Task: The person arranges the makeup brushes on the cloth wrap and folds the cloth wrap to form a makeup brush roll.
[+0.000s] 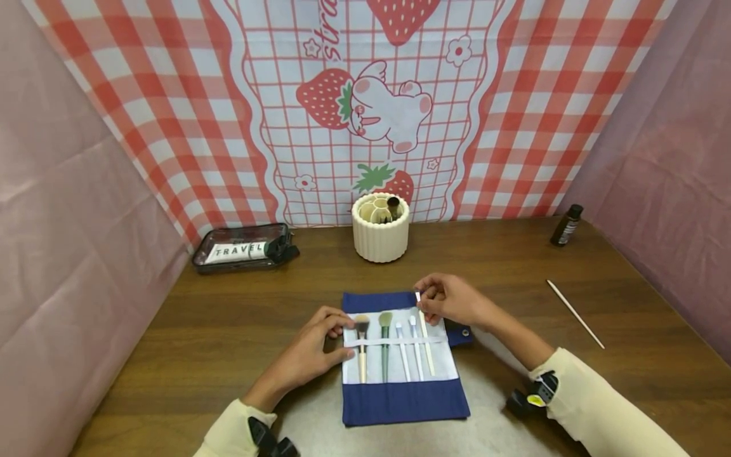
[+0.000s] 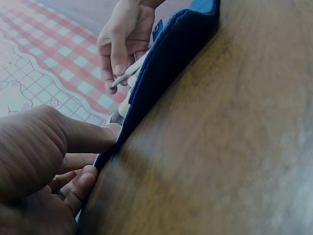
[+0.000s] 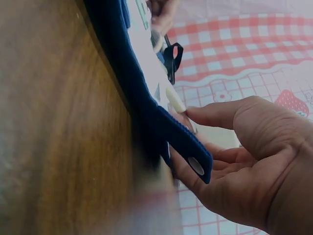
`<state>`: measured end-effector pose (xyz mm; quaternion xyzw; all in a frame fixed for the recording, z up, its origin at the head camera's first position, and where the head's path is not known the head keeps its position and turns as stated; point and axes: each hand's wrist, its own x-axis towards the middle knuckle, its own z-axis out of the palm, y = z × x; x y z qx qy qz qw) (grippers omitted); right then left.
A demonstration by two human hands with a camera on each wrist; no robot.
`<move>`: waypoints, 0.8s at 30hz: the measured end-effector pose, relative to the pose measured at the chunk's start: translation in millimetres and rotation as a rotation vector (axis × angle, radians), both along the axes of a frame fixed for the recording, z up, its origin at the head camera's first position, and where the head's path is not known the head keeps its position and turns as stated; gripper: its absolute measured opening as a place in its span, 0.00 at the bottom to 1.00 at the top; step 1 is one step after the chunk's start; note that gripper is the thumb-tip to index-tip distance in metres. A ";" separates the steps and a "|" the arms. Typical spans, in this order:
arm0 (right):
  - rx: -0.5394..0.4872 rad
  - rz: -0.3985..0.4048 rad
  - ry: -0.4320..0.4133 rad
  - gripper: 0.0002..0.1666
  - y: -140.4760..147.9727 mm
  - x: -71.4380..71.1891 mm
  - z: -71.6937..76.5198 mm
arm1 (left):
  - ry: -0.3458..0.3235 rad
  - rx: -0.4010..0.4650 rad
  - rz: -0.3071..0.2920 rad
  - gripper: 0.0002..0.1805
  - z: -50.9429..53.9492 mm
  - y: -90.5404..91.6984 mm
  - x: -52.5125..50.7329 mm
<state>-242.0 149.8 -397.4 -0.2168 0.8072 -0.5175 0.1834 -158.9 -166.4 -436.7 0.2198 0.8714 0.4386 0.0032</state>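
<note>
Seems to hang mostly on one thing: how to match the pale brush [image 1: 429, 359] to the strap [image 1: 374, 343] running side to side. Lying at the right end of the row of brushes [image 1: 385, 362], on the open blue case [image 1: 377, 301], on the brown bench [image 1: 228, 324]. Right at the right hand [image 1: 454, 301], and so much nearer to it than to the left hand [image 1: 314, 343]. Pinched near the top between thumb and fingers of that right hand, with just room for something so thin. Crossing the strap almost square (cannot tell under from over there).

Pointing with its top to the far side of the bench and a little to the left, with its bottom to the near side and a little to the right. Running longways from far to near, then, almost in line with the brushes next to it. Looking tipped up a bit at the top in the left wrist view. Reaching past the strap at the bottom, and stopping close to the blue fold [image 1: 405, 403].

Over at the left edge of the case, resting with the left hand, with thumb and fingers apart and no brush in hold. Not to be mixed up with the thin white stick [image 1: 573, 312], lying slanted on the bench, well off to the right.
</note>
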 end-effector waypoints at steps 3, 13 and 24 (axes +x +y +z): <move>0.082 0.032 0.096 0.18 2.3 4.8 1.0 | -0.004 0.004 0.001 0.21 -0.1 0.1 0.0; 0.309 0.148 0.294 0.14 10.6 17.4 2.0 | -0.016 -0.011 0.006 0.22 0.4 0.9 0.9; 0.441 0.193 0.489 0.15 48.0 13.3 24.7 | -0.009 -0.013 0.008 0.21 -1.3 -0.1 0.3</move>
